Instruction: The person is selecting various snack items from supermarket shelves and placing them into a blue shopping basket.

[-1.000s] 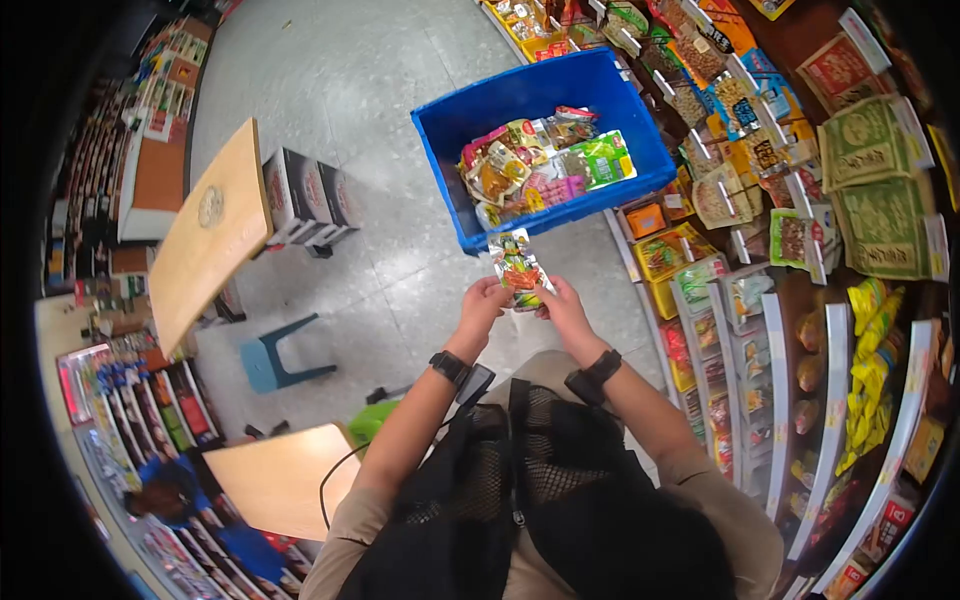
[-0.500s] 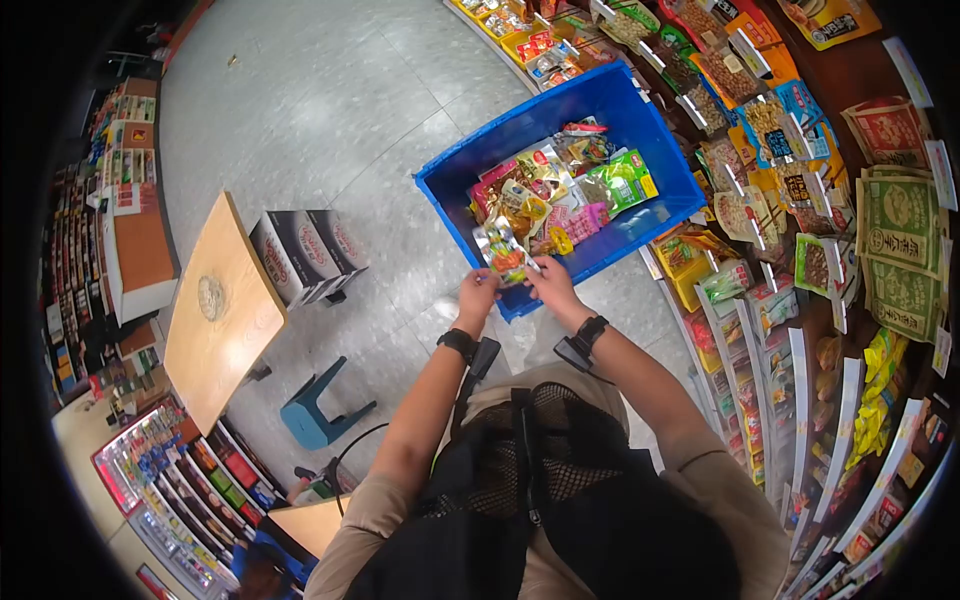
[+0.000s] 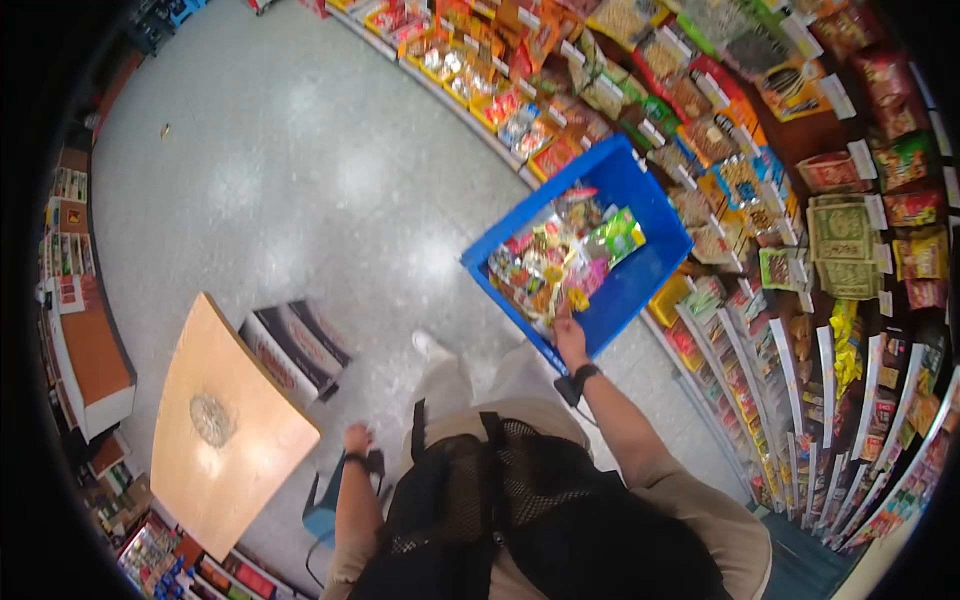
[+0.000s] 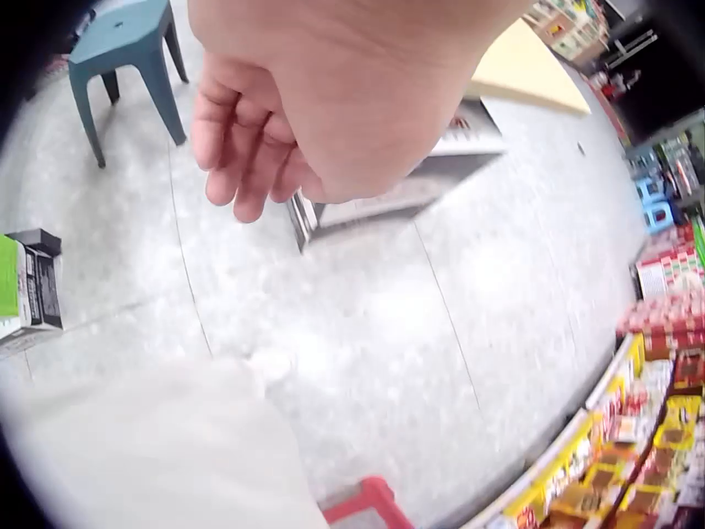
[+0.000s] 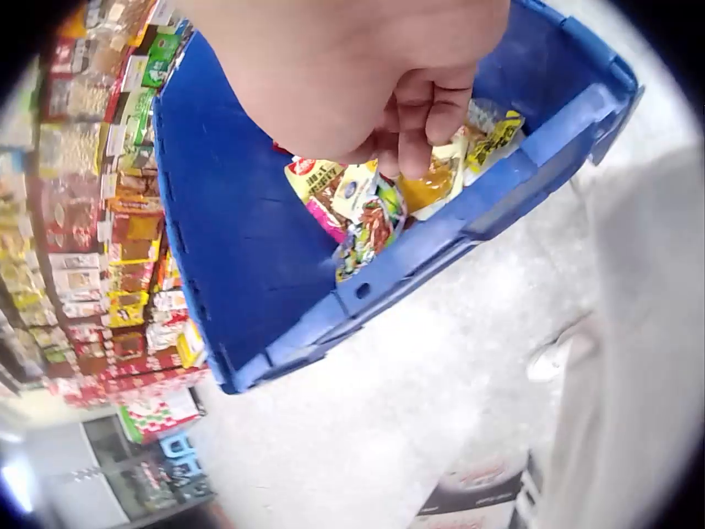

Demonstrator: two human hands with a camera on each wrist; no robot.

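Observation:
My right hand (image 3: 570,343) is just inside the near edge of a blue plastic bin (image 3: 630,275), its fingers loosely bent over the snack packets (image 3: 545,255). In the right wrist view, a small packet with a green and red picture (image 5: 375,229) lies among them, beneath the fingertips (image 5: 414,158). A white-and-red packet (image 5: 320,182) and a yellow one (image 5: 496,141) are close by. Away from the bin, my left hand (image 3: 358,438) hangs at my side with relaxed fingers, near a blue-green stool (image 4: 121,35), with nothing in it.
Shelves (image 3: 470,60) full of bagged snacks run along the bin's far and right sides. To the left stand a wooden table (image 3: 215,430) and black-and-white cartons (image 3: 295,345). My feet are on the grey tiled floor (image 3: 290,180), by the bin.
Both hands held a small packet at the bin's near edge. Now the left hand has let go and dropped back to my side, while the right has moved over the bin's contents.

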